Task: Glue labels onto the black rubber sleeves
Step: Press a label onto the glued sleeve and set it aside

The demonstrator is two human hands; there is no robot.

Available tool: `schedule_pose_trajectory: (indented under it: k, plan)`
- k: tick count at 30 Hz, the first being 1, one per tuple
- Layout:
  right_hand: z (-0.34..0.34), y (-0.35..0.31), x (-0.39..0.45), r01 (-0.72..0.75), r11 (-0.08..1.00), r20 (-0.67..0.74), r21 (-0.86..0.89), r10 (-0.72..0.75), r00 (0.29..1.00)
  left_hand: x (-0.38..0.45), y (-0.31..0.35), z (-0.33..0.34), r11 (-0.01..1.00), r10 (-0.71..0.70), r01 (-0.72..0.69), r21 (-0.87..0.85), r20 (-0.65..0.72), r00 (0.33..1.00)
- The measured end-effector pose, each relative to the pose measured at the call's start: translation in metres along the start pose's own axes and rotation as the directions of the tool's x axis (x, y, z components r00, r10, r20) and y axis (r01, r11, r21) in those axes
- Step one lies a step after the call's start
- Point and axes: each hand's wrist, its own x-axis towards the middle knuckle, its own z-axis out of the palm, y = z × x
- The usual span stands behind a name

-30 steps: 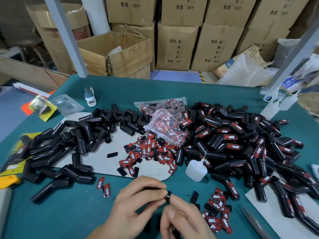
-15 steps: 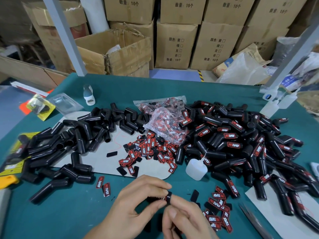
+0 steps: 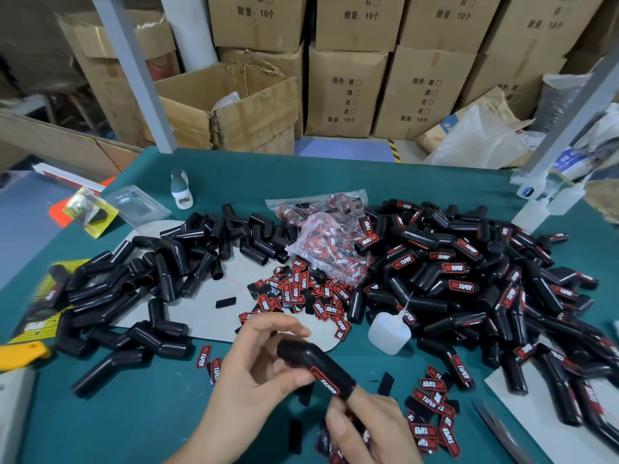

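A bent black rubber sleeve (image 3: pixel 311 361) with a red label on its side is held low in the middle. My left hand (image 3: pixel 254 373) grips it from the left, thumb pressing the label's edge. A finger of my right hand (image 3: pixel 365 426) is pushed into the sleeve's open end, thumb curled below. Unlabelled sleeves (image 3: pixel 160 283) lie heaped at the left, labelled sleeves (image 3: pixel 469 279) at the right. Loose red labels (image 3: pixel 301 293) lie between the heaps, more labels (image 3: pixel 432 416) by my right hand. A small glue bottle (image 3: pixel 388 333) stands just right of centre.
A clear bag of labels (image 3: pixel 328 236) lies between the heaps. A white bottle (image 3: pixel 181 192) and a blister pack (image 3: pixel 137 205) sit at the back left, scissors (image 3: pixel 499 430) at the lower right. Cardboard boxes (image 3: pixel 348 92) stand behind the green table (image 3: pixel 117 420).
The sleeve has been turned and lifted: before only its round end showed between my fingertips, now its full bent length and label are visible. My left hand has opened wider around it.
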Motion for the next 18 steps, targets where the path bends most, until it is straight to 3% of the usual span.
schedule_pose_trajectory:
  k: [3, 8, 12, 14, 16, 18]
  plan:
    - [0.002, 0.002, 0.003, 0.095, 0.977, -0.011, -0.190, -0.099, 0.995, 0.002, -0.003, -0.002, 0.993, -0.048, 0.052, -0.106, 0.034, 0.998]
    - [0.001, -0.002, 0.006, 0.183, 0.945, -0.024, -0.271, -0.197, 0.980, 0.002, -0.003, 0.002, 0.964, -0.090, 0.108, -0.241, 0.084, 0.992]
    - [0.003, -0.003, 0.006, 0.196, 0.924, -0.021, -0.328, -0.214, 0.977, -0.002, -0.005, 0.002, 0.941, -0.130, 0.178, -0.289, 0.178, 0.975]
    - [0.001, -0.006, 0.008, 0.163, 0.935, 0.060, -0.314, -0.152, 0.987, -0.005, -0.007, 0.005, 0.943, -0.134, 0.188, -0.274, 0.204, 0.970]
    - [0.003, -0.013, 0.009, 0.120, 0.966, 0.172, -0.230, -0.081, 0.982, -0.005, -0.006, 0.007, 0.941, -0.124, 0.157, -0.298, 0.128, 0.984]
    - [0.011, -0.010, 0.004, 0.055, 0.981, 0.279, -0.184, -0.002, 0.960, -0.002, -0.003, 0.006, 0.932, -0.128, 0.108, -0.347, -0.034, 0.991]
